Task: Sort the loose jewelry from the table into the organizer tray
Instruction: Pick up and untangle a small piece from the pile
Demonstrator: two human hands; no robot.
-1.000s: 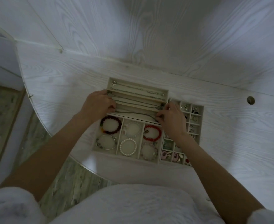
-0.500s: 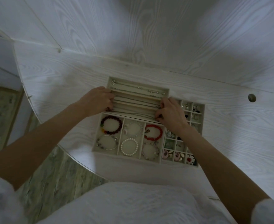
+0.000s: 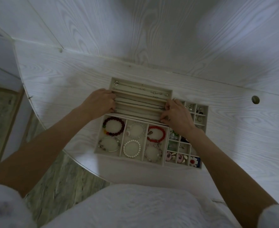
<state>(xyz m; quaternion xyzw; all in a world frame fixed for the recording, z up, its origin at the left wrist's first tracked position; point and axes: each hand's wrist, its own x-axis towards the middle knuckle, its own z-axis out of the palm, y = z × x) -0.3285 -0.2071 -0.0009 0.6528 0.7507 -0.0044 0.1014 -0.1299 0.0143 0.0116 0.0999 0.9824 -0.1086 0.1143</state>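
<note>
A: One view only, worn on the head, looking steeply down and forward over the desk [image 3: 56, 83].

B: How near?

A: Arm's reach. Wide angle bends the edges; wall at the far side, floor [image 3: 56, 183] near left, hands mid-frame.

Bare table [image 3: 234, 129] right of trays [image 3: 128, 159]; wall [image 3: 152, 38] close behind.

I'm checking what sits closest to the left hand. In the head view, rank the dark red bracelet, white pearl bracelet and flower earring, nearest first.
From the left hand:
1. Dark red bracelet, just below it, top-left compartment.
2. White pearl bracelet, bottom middle compartment.
3. Flower earring, far bottom-right corner.
</note>
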